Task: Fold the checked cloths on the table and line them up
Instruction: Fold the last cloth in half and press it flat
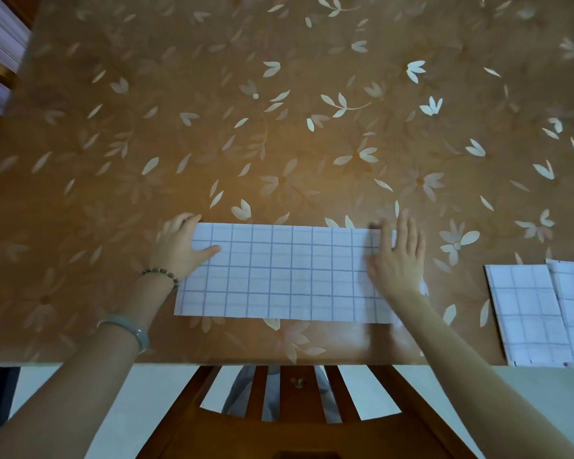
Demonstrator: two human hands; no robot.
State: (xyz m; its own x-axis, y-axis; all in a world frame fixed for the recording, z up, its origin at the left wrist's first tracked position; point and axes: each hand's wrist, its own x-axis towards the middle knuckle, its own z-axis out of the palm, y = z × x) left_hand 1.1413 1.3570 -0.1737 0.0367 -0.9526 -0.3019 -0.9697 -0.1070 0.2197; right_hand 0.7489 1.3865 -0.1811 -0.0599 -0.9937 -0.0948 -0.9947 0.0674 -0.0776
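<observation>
Near the front edge of the table [279,94], the checked cloth [279,273] lies flat as a long folded strip, with two folded cloths [527,313] side by side well to its right. The left hand [176,250] pinches the strip's left end, thumb on top and fingers curled at the far corner; the right hand [398,260] presses the right end with fingers straight, grasping nothing. The fabric appears thin, light and limp, likely to sag or slide, so take hold at the end corners and keep the edges aligned.
</observation>
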